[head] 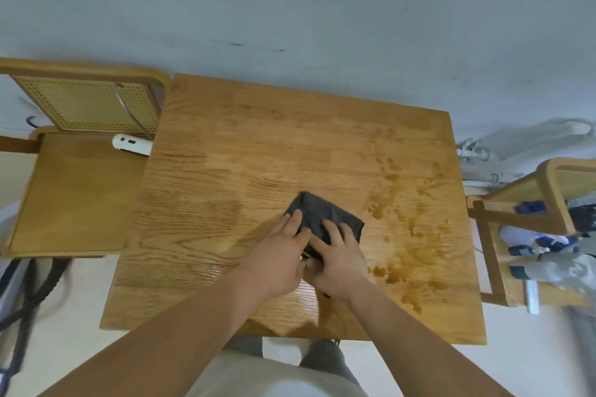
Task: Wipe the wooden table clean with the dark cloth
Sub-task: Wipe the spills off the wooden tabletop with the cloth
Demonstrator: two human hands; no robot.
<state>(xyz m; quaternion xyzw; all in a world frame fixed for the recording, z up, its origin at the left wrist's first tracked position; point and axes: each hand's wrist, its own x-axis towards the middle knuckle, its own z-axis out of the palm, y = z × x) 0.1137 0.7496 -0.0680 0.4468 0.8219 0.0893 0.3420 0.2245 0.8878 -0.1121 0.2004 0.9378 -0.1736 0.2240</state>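
A folded dark grey cloth (pixel 325 211) lies near the middle front of the wooden table (pixel 245 151). My left hand (pixel 277 255) and my right hand (pixel 338 255) both rest flat on the cloth's near half, side by side, fingers spread and pressing down. Only the cloth's far part shows beyond my fingers. Brownish wet spill marks (pixel 396 203) run down the table's right side, from the far right to the front right. They lie just right of the cloth.
A wooden chair (pixel 74 190) with a cane back stands left of the table, with a white power strip (pixel 132 144) on its seat. Another wooden chair (pixel 522 219) at the right holds several bottles and bags. A wall runs behind the table.
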